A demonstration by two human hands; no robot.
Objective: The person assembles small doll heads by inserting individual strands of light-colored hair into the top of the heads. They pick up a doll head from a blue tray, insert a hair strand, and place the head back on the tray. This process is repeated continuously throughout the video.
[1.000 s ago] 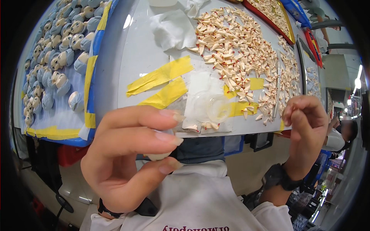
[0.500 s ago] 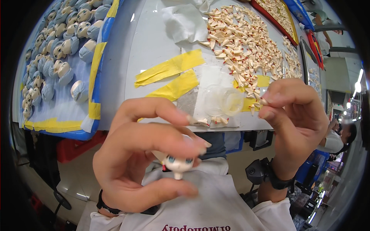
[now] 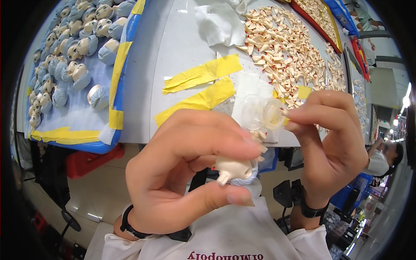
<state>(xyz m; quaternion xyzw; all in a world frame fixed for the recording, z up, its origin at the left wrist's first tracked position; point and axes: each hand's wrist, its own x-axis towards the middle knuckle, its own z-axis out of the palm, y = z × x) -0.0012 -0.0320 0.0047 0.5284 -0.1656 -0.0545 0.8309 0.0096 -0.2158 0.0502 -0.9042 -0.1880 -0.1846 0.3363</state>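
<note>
My left hand holds a small doll head between its thumb and fingers. The head is pale, with light blue hair and a neck stub pointing down and left; its face is turned out of sight. A red-tipped bit shows at its side. To the right, my right hand pinches a tiny pale pointed piece. That piece is at the rim of a clear round cup on the table, though I cannot tell whether it touches. A few pale pieces lie below the cup.
Many cream, red-tipped pointed pieces spread over the table. Left stands a blue tray of blue-haired doll heads. Yellow tape strips and a white cloth lie mid-table. Another person is at far right.
My left hand has moved right and turned the doll head, so its face no longer shows. My right hand has brought its small piece left to the clear cup's rim.
</note>
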